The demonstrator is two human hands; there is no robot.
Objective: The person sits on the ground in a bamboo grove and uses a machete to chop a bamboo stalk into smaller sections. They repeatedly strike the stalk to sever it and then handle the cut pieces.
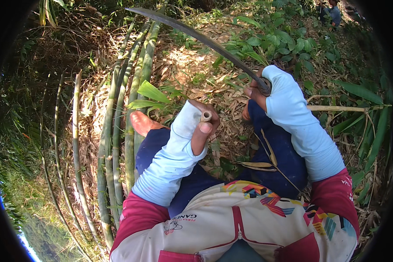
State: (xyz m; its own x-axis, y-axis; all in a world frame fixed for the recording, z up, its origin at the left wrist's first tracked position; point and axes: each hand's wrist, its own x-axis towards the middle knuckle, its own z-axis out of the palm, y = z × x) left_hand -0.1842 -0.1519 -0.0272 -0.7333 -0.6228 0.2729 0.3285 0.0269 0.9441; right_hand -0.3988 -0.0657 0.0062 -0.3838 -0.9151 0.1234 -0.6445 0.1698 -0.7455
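Note:
My left hand [200, 139], in a pale blue sleeve that reaches over the palm, is closed round a thin hollow bamboo piece [206, 116]. Its open round end points up beside my thumb; the rest is hidden by the hand. Ahead and to the right, my right hand [258, 92] grips the handle of a machete [192, 35]. The long, dark, slightly curved blade reaches up and left, well above the left hand, its tip over the bamboo poles. Blade and bamboo piece are apart.
Several long green bamboo poles [129, 131] run lengthwise on my left, with thinner stems [76, 144] beyond. Dry leaves [183, 65] cover the ground. Leafy plants [288, 41] grow ahead right. A thin stalk [336, 108] sticks out past my right forearm. Another person [332, 15] is far off.

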